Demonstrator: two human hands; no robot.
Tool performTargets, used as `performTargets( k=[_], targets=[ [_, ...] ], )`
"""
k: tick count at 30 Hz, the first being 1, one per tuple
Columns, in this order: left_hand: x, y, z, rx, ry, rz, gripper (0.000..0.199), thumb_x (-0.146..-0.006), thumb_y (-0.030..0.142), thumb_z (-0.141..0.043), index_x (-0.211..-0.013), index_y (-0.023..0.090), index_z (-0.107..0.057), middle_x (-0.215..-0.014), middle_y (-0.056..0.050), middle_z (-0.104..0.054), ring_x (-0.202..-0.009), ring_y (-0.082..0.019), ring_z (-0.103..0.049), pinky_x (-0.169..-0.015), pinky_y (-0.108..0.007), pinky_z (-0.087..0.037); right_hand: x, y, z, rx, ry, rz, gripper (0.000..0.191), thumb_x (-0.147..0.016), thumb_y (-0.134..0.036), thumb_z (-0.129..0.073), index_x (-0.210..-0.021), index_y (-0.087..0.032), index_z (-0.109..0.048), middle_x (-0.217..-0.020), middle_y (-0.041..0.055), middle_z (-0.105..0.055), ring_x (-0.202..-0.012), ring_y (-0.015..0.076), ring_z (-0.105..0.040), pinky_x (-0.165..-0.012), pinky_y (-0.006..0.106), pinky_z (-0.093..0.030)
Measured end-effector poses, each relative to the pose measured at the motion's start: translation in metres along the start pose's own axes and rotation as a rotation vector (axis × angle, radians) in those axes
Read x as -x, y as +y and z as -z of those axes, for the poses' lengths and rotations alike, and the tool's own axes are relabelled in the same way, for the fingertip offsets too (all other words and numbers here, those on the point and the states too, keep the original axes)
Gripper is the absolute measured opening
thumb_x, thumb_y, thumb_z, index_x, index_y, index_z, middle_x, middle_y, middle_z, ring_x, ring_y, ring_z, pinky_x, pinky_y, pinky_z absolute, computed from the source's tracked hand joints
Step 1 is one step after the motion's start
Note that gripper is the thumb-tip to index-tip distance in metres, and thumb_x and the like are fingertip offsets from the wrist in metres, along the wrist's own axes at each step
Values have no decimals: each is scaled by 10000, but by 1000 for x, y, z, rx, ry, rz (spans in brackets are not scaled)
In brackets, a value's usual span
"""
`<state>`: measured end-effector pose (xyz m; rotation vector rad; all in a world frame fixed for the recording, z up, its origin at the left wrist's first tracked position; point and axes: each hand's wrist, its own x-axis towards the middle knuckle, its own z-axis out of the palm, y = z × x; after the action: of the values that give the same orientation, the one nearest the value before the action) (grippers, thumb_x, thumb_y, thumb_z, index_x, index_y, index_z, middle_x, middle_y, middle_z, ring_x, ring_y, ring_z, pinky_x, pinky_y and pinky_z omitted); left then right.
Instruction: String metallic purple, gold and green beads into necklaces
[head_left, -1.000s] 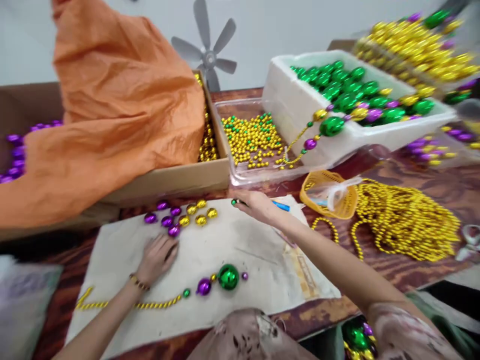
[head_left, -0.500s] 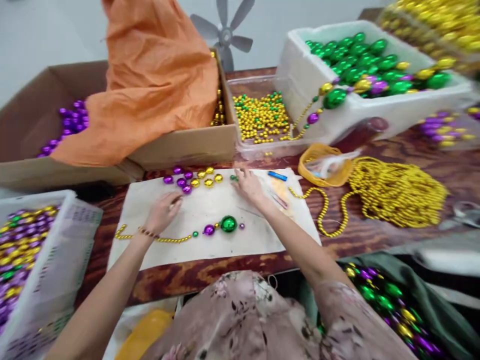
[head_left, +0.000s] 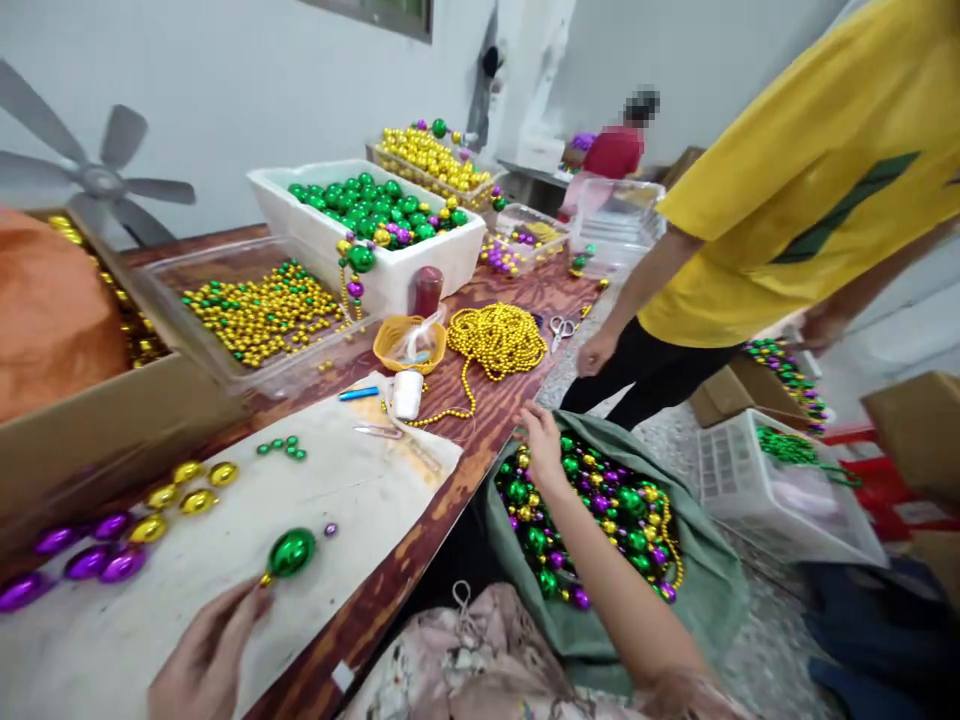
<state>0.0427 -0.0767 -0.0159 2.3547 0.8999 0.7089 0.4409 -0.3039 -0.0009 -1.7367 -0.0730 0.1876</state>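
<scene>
My left hand [head_left: 214, 645] is closed, its fingertips pinching a small gold bead [head_left: 266, 580] beside a large green bead [head_left: 292, 552] on the white cloth [head_left: 300, 480]. A tiny purple bead [head_left: 331, 529] lies just past the green one. My right hand [head_left: 544, 448] is raised at the table's edge, over a green sack [head_left: 709, 600] of mixed beads. Its fingers are bent together; what they hold, if anything, I cannot make out. Farther back on the cloth lie purple beads [head_left: 88, 562], gold beads [head_left: 198, 501], small green beads [head_left: 283, 447] and a white spool [head_left: 407, 395].
Behind the cloth stand a clear tray [head_left: 255, 380] of small beads and a foam box [head_left: 442, 262] of green beads. Gold bead strands [head_left: 499, 340], a yellow basket [head_left: 386, 350] and scissors [head_left: 561, 330] lie right. A person in a yellow shirt [head_left: 757, 240] stands beyond the sack.
The view has swung right. My right hand has left the small green beads for the table's edge; my left hand has moved from the purple beads to the gold bead. A white spool now shows.
</scene>
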Motion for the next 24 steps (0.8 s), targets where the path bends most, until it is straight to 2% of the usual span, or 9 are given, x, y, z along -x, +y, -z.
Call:
performTargets(
  k=[1, 3, 5, 7, 11, 14, 17, 19, 24],
  targets=[
    [-15, 19, -6, 95, 0, 138, 356, -915, 513, -537, -1069, 221, -673, -958, -20, -784, -850, -269, -751, -735, -387, -632, -2, 2, -1, 25, -66, 2, 479, -788, -641, -521, -1006, -217, -571, -1010, 84, -667, -957, 240, -662, -699, 309, -549],
    [-45, 46, -21, 246, -34, 243, 467, -842, 608, -592, -1023, 188, -690, -1007, -76, -775, -921, -273, -739, -797, -379, -619, -2, 4, -16, 83, -228, 22, 396, -782, -569, -577, -935, -205, -613, -930, 71, -681, -914, 242, -658, -740, 330, -542],
    [-71, 61, -37, 309, -87, 243, 496, -829, 620, -600, -1047, 183, -689, -1032, -99, -765, -937, -263, -728, -825, -378, -604, 0, 2, -45, 146, -372, 68, 307, -806, -493, -596, -893, -202, -645, -918, 61, -697, -922, 237, -652, -826, 350, -528],
    [-86, 70, -48, 286, -115, 163, 473, -865, 590, -575, -1088, 188, -687, -1045, -106, -750, -940, -254, -717, -846, -390, -587, 1, -4, -81, 201, -444, 121, 260, -822, -433, -631, -940, -203, -664, -1030, 70, -708, -1031, 249, -632, -957, 385, -478],
    [-84, 79, -55, 181, -145, -9, 395, -946, 501, -514, -1153, 205, -672, -1011, -90, -722, -942, -242, -697, -876, -406, -557, -8, -22, -147, 533, -447, 198, 470, -877, -491, -656, -1220, -177, -586, -1300, 172, -630, -1269, 351, -519, -1091, 531, -327],
    [-69, 77, -52, 164, -155, -12, 361, -968, 465, -496, -1163, 211, -663, -1004, -84, -723, -936, -235, -700, -854, -385, -556, -17, -30, -175, 786, -474, 165, 626, -875, -549, -666, -1315, -135, -502, -1327, 236, -608, -1284, 401, -512, -1093, 577, -287],
    [-58, 70, -48, 154, -141, 39, 351, -964, 469, -503, -1130, 210, -672, -1024, -89, -734, -946, -238, -707, -850, -379, -556, -22, -31, -182, 738, -516, 90, 617, -868, -453, -670, -1336, -105, -471, -1276, 249, -636, -1245, 413, -550, -1088, 594, -277],
    [-54, 65, -45, 161, -131, 84, 364, -951, 496, -516, -1103, 210, -683, -1035, -90, -739, -957, -244, -709, -859, -385, -556, -25, -30, -178, 674, -548, 67, 592, -874, -408, -640, -1348, -103, -461, -1284, 239, -635, -1227, 394, -571, -1066, 561, -332],
    [-61, 61, -40, 327, -143, 267, 471, -885, 577, -587, -1149, 194, -668, -1041, -103, -748, -990, -259, -711, -914, -413, -554, -27, -42, -155, 405, -698, 37, 517, -948, -397, -438, -1400, -147, -420, -1393, 144, -579, -1161, 230, -626, -830, 302, -522]
  ],
)
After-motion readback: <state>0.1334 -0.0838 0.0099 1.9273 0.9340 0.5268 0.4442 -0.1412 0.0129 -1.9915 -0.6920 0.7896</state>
